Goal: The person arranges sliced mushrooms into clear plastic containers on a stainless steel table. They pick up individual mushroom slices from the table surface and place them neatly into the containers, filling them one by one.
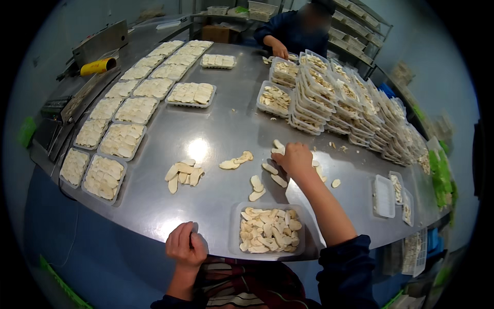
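My right hand (pixel 295 160) reaches over the steel table, fingertips pinched at pale sliced mushroom pieces (pixel 278 146); the fingers partly hide them. Loose slices (pixel 269 168) lie just beside it, and more (pixel 256 188) lie nearer to me. My left hand (pixel 185 245) is loosely curled at the table's front edge, with nothing visible in it. Between my forearms stands a clear plastic tub (pixel 234 231) filled with mushroom slices (pixel 270 230). A small heap of slices (pixel 184 174) and a short overlapping row (pixel 236 160) lie left of my right hand.
Filled trays (pixel 122 141) line the table's left side; two more (pixel 192 94) (pixel 218 61) stand apart. Stacked tubs of slices (pixel 316 96) crowd the right. White trays (pixel 384 196) lie at the right edge. Across the table, a person (pixel 297 31) reaches beside the stacks.
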